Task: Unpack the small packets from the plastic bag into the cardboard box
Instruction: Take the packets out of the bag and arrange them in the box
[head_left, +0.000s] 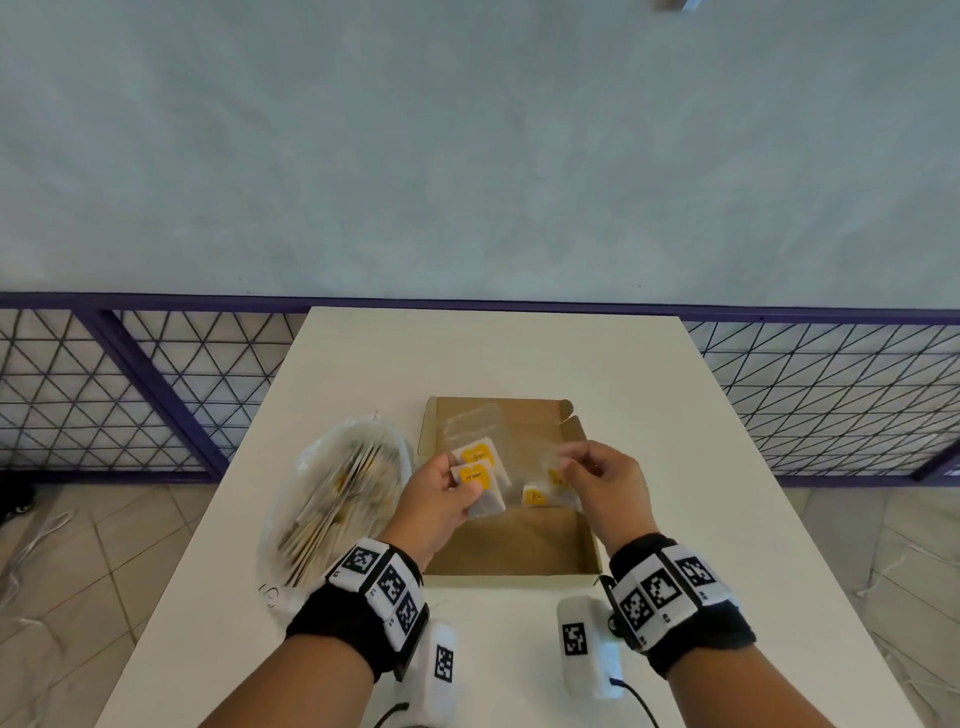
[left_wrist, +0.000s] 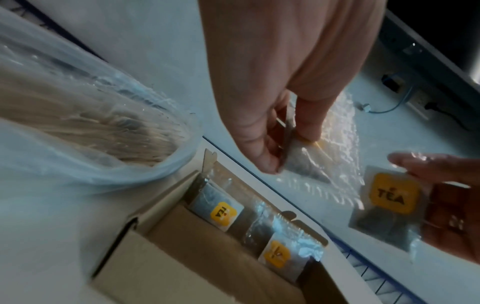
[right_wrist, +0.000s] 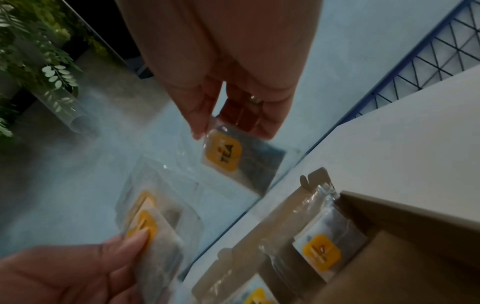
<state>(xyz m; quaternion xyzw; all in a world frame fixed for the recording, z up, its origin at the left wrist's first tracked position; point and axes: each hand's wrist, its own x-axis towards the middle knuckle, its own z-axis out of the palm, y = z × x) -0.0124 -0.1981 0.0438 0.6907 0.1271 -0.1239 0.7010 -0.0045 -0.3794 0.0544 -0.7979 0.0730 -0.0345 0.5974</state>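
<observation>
My left hand holds a small stack of tea packets with yellow labels above the left part of the open cardboard box; the left wrist view shows thumb and fingers pinching that stack. My right hand pinches one clear packet by its top edge over the box's right side. Other packets lie inside the box. The clear plastic bag, full of several more packets, lies on the table left of the box.
The white table stands against a purple wire-mesh fence. Two white tagged devices with cables lie near the table's front edge. Tiled floor shows on both sides.
</observation>
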